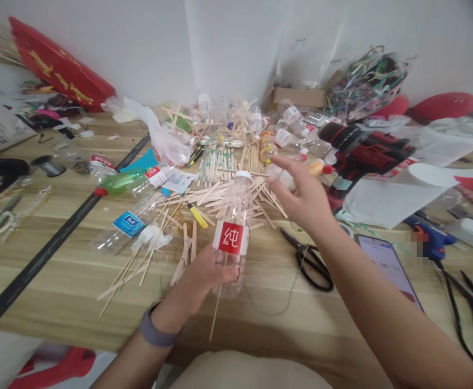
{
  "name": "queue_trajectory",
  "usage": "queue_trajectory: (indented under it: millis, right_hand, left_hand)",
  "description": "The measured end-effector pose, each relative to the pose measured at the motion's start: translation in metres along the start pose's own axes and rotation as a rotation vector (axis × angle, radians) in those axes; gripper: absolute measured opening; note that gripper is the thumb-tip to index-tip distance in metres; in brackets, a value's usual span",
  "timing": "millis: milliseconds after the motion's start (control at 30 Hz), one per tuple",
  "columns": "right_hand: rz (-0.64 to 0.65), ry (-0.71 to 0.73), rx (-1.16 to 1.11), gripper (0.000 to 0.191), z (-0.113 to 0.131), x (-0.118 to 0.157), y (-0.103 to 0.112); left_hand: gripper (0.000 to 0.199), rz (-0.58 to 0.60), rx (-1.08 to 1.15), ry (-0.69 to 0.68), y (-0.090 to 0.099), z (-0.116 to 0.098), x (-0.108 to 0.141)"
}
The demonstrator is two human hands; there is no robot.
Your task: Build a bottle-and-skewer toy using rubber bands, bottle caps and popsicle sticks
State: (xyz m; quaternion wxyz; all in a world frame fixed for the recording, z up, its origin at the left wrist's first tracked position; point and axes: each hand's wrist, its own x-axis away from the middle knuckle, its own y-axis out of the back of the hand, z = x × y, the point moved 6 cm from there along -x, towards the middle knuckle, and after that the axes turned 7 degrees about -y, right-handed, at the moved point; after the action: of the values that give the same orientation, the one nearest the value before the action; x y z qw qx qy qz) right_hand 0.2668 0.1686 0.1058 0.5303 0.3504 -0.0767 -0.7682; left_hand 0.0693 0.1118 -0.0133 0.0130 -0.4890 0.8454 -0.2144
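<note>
My left hand (210, 273) is wrapped round the lower part of a clear plastic bottle (242, 202), which has a white cap and a red and white label. A thin wooden stick (215, 319) sticks out below the bottle toward me. Near the cap, another thin stick (260, 174) lies crosswise, its right end close to my right hand (299, 189). The thumb and index finger of that hand are apart; I cannot tell whether they touch the stick. Flat craft sticks (207, 195) spread behind the bottle. Black-handled scissors (311, 262) lie below my right wrist.
A red and black cordless drill (361, 151) stands at right, with a phone (386, 265) and a blue glue gun (433, 235) nearer. At left are a green bottle (125, 182), a long black strip (53, 248) and another clear bottle (112, 232). A yellow cutter (198, 215) lies centrally.
</note>
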Motion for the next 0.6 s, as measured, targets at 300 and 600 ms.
queue_trajectory:
  millis: [300, 600]
  right_hand:
    - [0.179, -0.417, -0.365, 0.032, -0.027, 0.089, -0.028]
    - [0.356, -0.571, -0.459, 0.033, -0.045, 0.130, -0.040]
  left_hand:
    - [0.048, -0.061, 0.040, -0.049, -0.008, 0.000, -0.010]
    - [0.047, -0.115, -0.012, -0.039, 0.006, 0.018, -0.002]
